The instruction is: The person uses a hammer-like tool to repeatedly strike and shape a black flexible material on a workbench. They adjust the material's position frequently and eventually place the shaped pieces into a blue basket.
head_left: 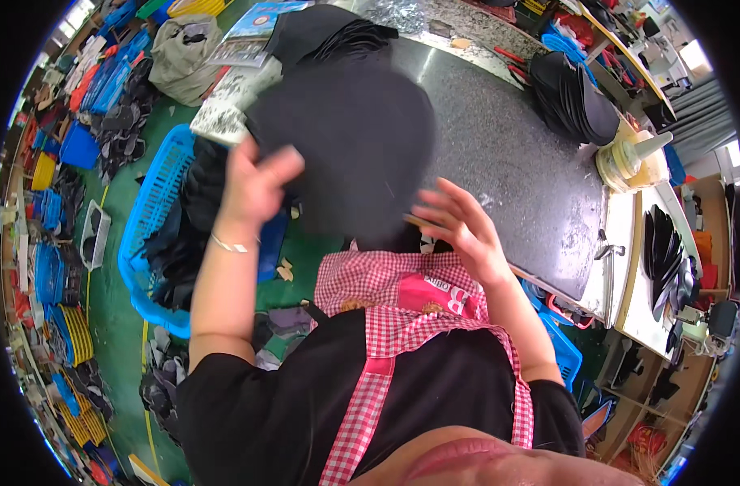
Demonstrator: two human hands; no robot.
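Black round fabric piece (346, 146) hangs above the dark worktable's (516, 162) near edge, pinched at its rim in your left hand (253, 182). Your right hand (459, 223) is open, fingers spread, just beneath it. Support the loose side so it stays flat.

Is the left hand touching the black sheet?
Touching. The head view shows the left hand gripping the black sheet's left edge, thumb lying over its surface.
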